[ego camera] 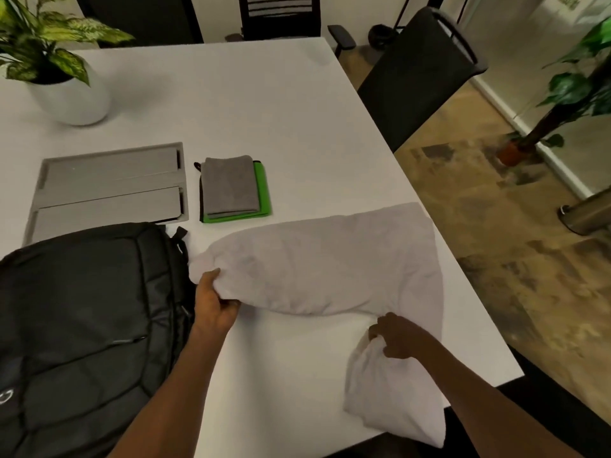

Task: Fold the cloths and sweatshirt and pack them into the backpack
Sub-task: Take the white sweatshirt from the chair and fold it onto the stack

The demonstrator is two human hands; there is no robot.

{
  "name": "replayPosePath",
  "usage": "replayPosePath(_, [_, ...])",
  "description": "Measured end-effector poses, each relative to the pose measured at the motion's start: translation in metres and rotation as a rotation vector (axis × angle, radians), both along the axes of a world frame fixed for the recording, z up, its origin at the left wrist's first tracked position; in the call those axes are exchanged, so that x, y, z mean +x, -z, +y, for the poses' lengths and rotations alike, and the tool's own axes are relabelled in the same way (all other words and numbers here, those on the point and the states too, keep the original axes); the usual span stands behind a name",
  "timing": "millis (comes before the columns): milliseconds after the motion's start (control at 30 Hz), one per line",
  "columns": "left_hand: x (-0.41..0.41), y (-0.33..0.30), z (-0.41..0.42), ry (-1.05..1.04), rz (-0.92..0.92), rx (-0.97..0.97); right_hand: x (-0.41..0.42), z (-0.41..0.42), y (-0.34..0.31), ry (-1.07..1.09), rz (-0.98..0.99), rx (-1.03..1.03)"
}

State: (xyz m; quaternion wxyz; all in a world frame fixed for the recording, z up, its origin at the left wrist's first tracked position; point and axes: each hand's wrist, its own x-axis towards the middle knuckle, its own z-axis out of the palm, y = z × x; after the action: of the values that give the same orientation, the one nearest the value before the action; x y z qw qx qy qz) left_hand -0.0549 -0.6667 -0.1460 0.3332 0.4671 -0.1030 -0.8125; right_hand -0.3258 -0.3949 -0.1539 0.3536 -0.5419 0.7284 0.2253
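Note:
A white sweatshirt (330, 266) lies bunched across the near right part of the white table (231, 94), one end hanging toward the front edge. My left hand (215, 302) grips its left end beside the backpack. My right hand (396, 337) pinches a fold of it near the lower right. The black backpack (86, 319) lies flat at the near left, closed as far as I can see. A folded grey cloth (229, 185) rests on a folded green cloth (263, 190) behind the sweatshirt.
A grey recessed cable tray (109, 190) sits in the table behind the backpack. A potted plant in a white pot (71, 94) stands at the far left. Black chairs (416, 77) stand at the table's right and far edges.

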Motion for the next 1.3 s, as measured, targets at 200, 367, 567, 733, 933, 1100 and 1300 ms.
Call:
replayPosePath(200, [0.006, 0.002, 0.000, 0.077, -0.685, -0.474, 0.000, -0.004, -0.001, 0.048, -0.035, 0.046])
replayPosePath(367, [-0.001, -0.017, 0.014, 0.070, -1.166, -0.742, 0.005, -0.008, -0.005, 0.035, -0.015, 0.042])
replayPosePath(567, [0.023, -0.008, 0.014, 0.109, -1.296, -0.523, 0.008, -0.014, -0.005, 0.003, 0.030, 0.120])
replayPosePath(733, [0.035, -0.010, 0.014, 0.267, -1.326, -0.634, 0.011, -0.016, -0.002, 0.032, 0.032, 0.125])
replayPosePath(933, [0.035, -0.009, -0.008, 0.490, -1.237, -0.487, 0.029, -0.025, -0.002, 0.045, 0.141, 0.048])
replayPosePath(1100, [0.033, -0.010, -0.031, 0.645, -1.277, -0.400, 0.045, -0.028, 0.014, 0.008, 0.323, -0.282])
replayPosePath(1300, [0.032, -0.023, -0.050, 0.656, -0.964, -0.298, 0.066, -0.062, 0.015, 0.090, 0.075, -0.416])
